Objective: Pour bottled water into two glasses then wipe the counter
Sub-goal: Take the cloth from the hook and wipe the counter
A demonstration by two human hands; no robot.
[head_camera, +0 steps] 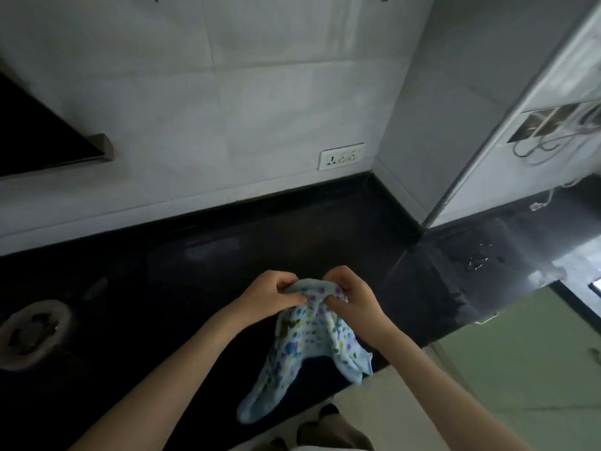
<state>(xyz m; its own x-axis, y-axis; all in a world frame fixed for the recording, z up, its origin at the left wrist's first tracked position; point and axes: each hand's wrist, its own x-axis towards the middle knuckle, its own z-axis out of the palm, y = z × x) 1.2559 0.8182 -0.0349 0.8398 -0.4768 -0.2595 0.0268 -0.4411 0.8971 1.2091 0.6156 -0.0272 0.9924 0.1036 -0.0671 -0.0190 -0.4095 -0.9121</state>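
hanging cloth (312, 340) apparently between fingers (294, 299)

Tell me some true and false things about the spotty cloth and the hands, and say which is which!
1. Both hands hold the light blue cloth with coloured dots. True: the left hand and the right hand both pinch its top.
2. The cloth lies flat on the black stone counter. False: it hangs down from the hands.
3. A white wall socket sits on the tiled wall above the counter. True.
4. Two glasses stand beside the cloth. False: no glasses show in this view.
5. The left hand is wiping the wall. False: it holds the cloth.
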